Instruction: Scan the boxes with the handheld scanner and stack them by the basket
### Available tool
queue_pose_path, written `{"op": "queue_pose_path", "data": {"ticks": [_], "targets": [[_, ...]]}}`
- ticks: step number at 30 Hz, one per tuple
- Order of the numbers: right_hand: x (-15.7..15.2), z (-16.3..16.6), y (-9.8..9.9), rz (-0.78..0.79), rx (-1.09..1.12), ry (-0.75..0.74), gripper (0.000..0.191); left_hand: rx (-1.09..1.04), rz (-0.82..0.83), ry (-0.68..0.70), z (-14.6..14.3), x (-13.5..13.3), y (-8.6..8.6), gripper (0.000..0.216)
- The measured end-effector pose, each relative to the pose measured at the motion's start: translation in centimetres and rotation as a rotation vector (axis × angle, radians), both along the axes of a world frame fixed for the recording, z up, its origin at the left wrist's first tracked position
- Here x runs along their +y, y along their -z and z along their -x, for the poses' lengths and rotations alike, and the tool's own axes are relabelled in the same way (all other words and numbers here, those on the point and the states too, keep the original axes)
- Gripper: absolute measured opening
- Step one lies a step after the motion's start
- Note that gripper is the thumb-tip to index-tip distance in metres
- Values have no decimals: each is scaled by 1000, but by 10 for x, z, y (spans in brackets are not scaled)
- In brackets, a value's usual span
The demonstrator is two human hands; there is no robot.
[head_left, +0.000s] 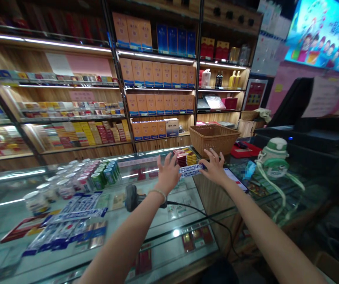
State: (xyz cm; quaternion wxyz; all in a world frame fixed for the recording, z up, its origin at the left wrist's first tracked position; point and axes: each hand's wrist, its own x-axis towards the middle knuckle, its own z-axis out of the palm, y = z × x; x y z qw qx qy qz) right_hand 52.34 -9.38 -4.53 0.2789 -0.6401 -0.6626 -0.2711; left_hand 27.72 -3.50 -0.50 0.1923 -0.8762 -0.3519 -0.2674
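Two blue-and-white stick packets [190, 170] stretch side by side between my hands, above the counter. At their left end, my left hand [168, 173] grips them low in the hand, its other fingers raised. My right hand [213, 169] pinches the opposite end between thumb and fingers. Just behind the packets is a stack of red-and-yellow packs [185, 157]. Below my left wrist a dark handheld scanner [131, 198] lies on the glass counter, its cable running right. More blue-and-white stick packets [71, 223] lie in a loose pile at the left.
Several white-lidded jars [36, 201] and green cans [98, 179] stand in rows on the counter [169, 240]. A wicker basket [213, 136] sits behind my right hand. Rightward are a phone [235, 179], a green-and-white bottle [276, 157] with a strap, and a dark monitor [293, 100]. Stocked shelves line the back wall.
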Motion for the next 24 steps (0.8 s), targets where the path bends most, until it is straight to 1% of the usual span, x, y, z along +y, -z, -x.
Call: {"op": "queue_pose_path", "data": {"ticks": [6, 10, 14, 24], "targets": [[6, -2, 16, 33, -76, -4, 23, 117, -8, -12, -13, 4, 13, 18], [9, -3, 23, 30, -80, 7, 23, 165, -26, -8, -17, 4, 18, 24], [10, -5, 30, 37, -86, 14, 23, 187, -29, -5, -17, 5, 22, 24], [11, -4, 33, 56, -88, 28, 21, 189, -14, -17, -18, 5, 25, 27]]}}
